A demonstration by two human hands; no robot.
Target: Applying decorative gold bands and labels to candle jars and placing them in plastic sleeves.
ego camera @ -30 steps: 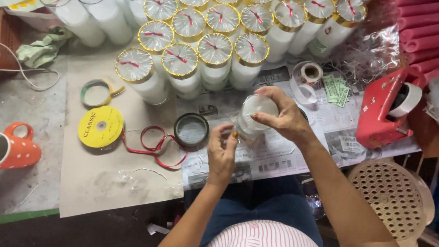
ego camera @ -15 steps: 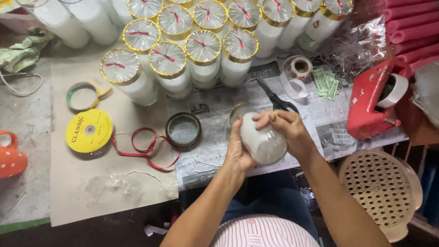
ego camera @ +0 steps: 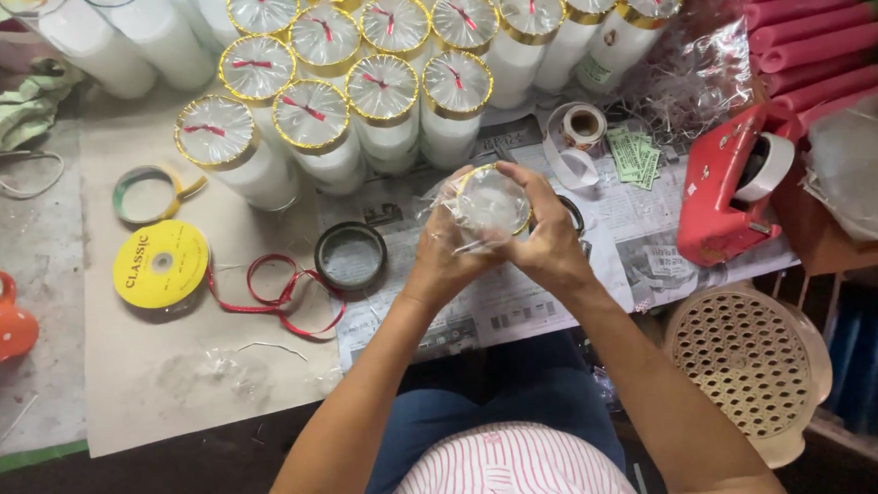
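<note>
Newspaper point(ego camera: 522, 303) and brown card cover the low work surface. At its middle a white candle jar point(ego camera: 487, 202) with a gold rim and clear film over its mouth is held upright, just above the paper. It is clasped from both sides: the left hand point(ego camera: 443, 249) is curled shut around its 9 o'clock wall, the right hand point(ego camera: 546, 233) around its 3 o'clock wall, fingers reaching over the rim. It is judged heavy, rigid and breakable, the film slippery; the lower wall is the safer hold. Finished jars point(ego camera: 383, 100) are ranked at 12 o'clock, a red tape dispenser point(ego camera: 727, 202) at 3 o'clock, a yellow ribbon spool point(ego camera: 161, 264) at 9 o'clock.
</note>
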